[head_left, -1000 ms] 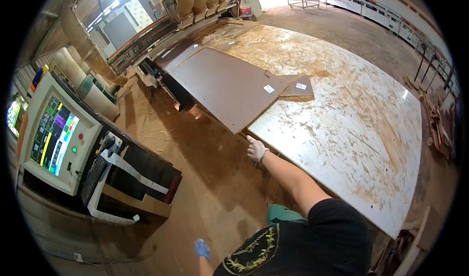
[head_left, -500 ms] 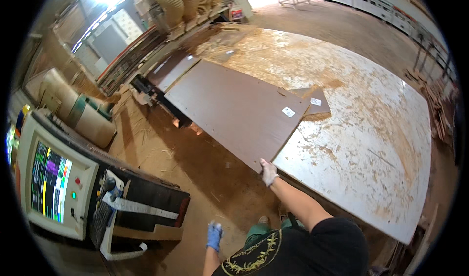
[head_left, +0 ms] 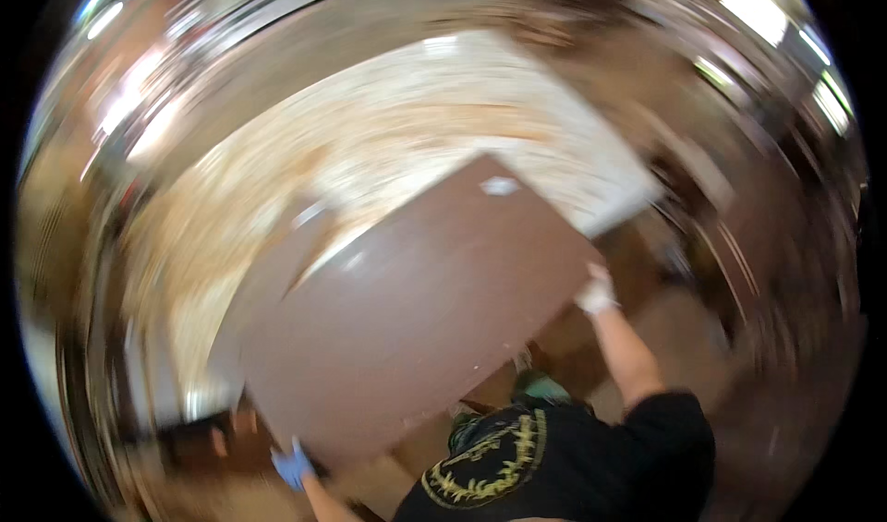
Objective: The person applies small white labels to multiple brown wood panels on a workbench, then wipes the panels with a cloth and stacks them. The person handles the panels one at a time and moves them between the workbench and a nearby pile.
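Observation:
A large brown board (head_left: pixel 416 309) with a white label near its far corner spans the space in front of me, held between both hands. My right hand (head_left: pixel 598 293), in a whitish glove, is closed on its right edge. At the near left corner, my left hand (head_left: pixel 293 467) in a blue glove grips the edge, blurred, its thumb up. Fingers under the board are hidden. Left of it and partly covered, another brown piece (head_left: pixel 268 263) with a white label lies on the white table (head_left: pixel 610 176).
Sawdust (head_left: pixel 370 125) and shavings cover much of the white table. Past its right end, brown offcuts or boards (head_left: pixel 688 166) show, too smeared to make out. Bright windows (head_left: pixel 753 5) are at the upper right. Motion blurs most of the surroundings.
My view has swung round to the right. My left hand, which hung free beside the control panel, has taken the board's left corner. The board has come nearer, and my right hand still holds it.

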Demonstrator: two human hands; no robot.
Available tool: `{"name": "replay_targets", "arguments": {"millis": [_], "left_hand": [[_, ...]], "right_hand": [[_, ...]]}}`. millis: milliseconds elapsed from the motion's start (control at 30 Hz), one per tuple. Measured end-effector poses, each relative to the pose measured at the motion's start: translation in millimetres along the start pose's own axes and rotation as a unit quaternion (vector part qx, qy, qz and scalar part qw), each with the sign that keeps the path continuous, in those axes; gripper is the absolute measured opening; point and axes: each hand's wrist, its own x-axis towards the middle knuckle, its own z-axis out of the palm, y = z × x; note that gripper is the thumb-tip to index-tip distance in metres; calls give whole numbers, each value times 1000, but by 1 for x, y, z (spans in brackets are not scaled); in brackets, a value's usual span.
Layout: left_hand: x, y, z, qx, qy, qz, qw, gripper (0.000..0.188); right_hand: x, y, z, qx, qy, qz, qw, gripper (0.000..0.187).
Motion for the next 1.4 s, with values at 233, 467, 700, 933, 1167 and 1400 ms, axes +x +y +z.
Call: {"name": "replay_targets", "arguments": {"millis": [233, 467, 700, 933, 1167, 1400], "left_hand": [[-179, 114, 108, -370, -293, -148, 869, 76], [-301, 319, 131, -435, -373, -96, 814, 73], [-334, 451, 169, -452, -391, -89, 797, 71], [-329, 586, 219, -477, -411, -87, 772, 69], [-382, 806, 264, -513, -420, 19, 749, 56], [-550, 1008, 342, -479, -402, -17, 780, 43]], "right_hand": [[-11, 10, -103, 43, -32, 205, 977, 61], [44, -117, -147, -19, -29, 209, 977, 51], [159, -244, -155, -7, -63, 139, 988, 56], [250, -384, -169, 81, -21, 46, 995, 56], [403, -512, -228, 127, 72, 16, 989, 73], [528, -612, -263, 74, 96, 23, 992, 48]]}}
